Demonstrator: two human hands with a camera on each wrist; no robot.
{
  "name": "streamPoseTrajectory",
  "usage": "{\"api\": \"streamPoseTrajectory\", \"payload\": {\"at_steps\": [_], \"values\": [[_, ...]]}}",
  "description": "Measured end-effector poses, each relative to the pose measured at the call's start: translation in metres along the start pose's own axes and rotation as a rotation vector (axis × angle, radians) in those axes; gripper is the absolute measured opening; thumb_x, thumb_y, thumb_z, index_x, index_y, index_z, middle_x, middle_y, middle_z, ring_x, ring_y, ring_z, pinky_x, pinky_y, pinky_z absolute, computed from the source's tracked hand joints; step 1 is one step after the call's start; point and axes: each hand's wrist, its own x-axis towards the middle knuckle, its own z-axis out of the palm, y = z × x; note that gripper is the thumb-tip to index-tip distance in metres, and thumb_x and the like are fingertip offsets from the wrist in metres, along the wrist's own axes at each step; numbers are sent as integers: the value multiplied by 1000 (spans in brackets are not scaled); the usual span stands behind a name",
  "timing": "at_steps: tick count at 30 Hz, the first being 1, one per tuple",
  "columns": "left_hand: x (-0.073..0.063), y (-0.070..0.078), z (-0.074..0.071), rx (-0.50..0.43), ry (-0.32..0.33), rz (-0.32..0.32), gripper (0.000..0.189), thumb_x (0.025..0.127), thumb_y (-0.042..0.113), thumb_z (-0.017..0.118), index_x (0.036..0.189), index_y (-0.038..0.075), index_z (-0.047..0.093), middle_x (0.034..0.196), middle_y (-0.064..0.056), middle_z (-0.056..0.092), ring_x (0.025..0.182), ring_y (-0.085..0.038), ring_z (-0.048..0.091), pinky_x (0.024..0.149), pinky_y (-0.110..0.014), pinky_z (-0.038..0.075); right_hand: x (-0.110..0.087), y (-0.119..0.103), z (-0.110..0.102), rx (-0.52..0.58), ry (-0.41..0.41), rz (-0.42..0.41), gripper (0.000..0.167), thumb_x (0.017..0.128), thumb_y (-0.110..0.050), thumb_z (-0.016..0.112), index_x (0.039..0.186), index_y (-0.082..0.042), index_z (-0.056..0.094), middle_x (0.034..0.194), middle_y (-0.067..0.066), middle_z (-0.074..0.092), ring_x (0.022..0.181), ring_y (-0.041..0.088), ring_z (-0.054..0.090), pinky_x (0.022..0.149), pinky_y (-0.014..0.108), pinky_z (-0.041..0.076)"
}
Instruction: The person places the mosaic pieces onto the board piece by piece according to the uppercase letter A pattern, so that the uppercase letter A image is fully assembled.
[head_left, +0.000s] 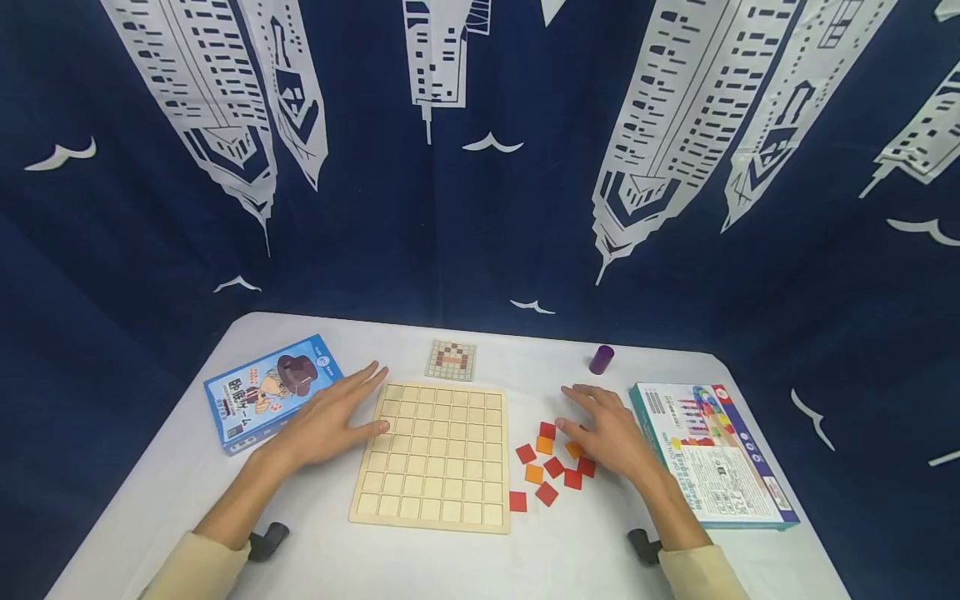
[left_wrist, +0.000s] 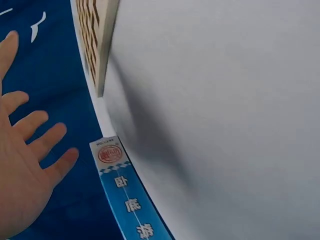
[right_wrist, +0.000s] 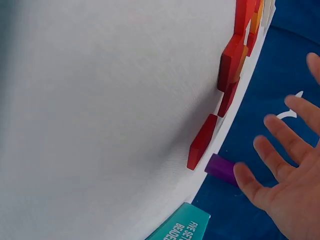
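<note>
While left hand [head_left: 324,423] and right hand [head_left: 609,435] spread empty, teal box [right_wrist: 181,223] reads "FIVE SETS".

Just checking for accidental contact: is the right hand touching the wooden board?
Apart: the head view shows white table and loose tiles between right hand and board.

Navy skyline cloth [head_left: 375,225], white table [head_left: 573,554]
</note>
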Motion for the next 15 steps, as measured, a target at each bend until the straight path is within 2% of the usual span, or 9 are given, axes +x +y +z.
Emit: {"api": "streamPoseTrajectory", "payload": {"at_steps": [3,5,11,15], "values": [[-7,-3,1,-49,-23,-5,85,89,55,70,158,21,34,165,-6,29,147,-39,34,115,-62,32,0,1,3,26,-29,-13,57,90,-38,75,142,-19,60,141,10,55,131,32,46,105,57,47],[-11,-5,2,-59,-38,-11,87,86,51,75,157,18,37,164,-6,31,146,-40,34,116,-63,30,0,2,5,37,-42,-21,53,90,-34,76,138,-18,63,136,8,58,124,28,49,101,51,52],[-20,-10,6,-40,-92,-33,94,77,51,83,153,13,44,161,-9,38,147,-45,29,116,-66,27,2,2,10,49,-78,-7,45,91,-28,75,134,-17,67,127,5,61,115,23,50,97,46,52],[-24,-13,8,-71,-140,-25,98,72,51,86,151,10,46,160,-11,38,148,-44,28,118,-64,24,5,0,13,45,-98,15,44,90,-27,76,132,-18,68,124,3,62,111,22,51,96,44,52]]}}
